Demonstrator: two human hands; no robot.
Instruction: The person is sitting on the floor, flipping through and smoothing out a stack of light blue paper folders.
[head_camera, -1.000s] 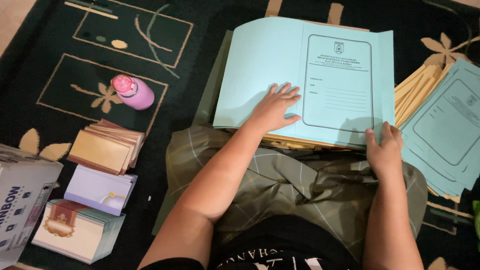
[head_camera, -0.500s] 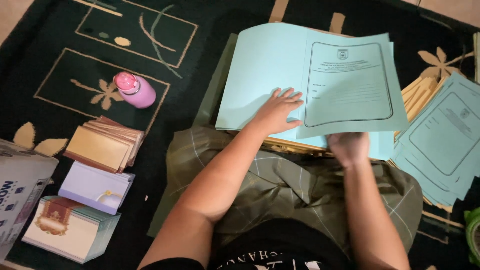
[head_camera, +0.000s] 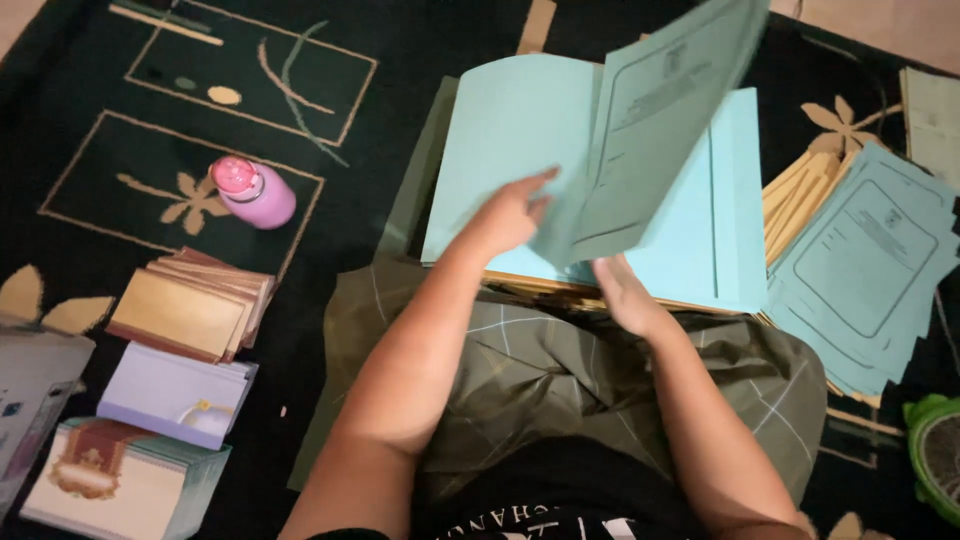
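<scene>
A dark carpet (head_camera: 300, 90) with pale flower patterns lies under everything. On the light blue folder stack (head_camera: 520, 150) by the person's lap, the left hand (head_camera: 505, 215) rests flat, fingers spread; half a second ago the printed cover sheet (head_camera: 660, 120) lay lower, now the right hand (head_camera: 625, 295) grips its bottom edge, swinging it up. A pink bottle (head_camera: 255, 192) stands left of the stack.

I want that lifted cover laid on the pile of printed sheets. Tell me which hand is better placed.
Right. The right hand grips the lifted light-blue folder cover, on the same side as the pile of printed sheets. The left hand rests flat on the open folder.
</scene>
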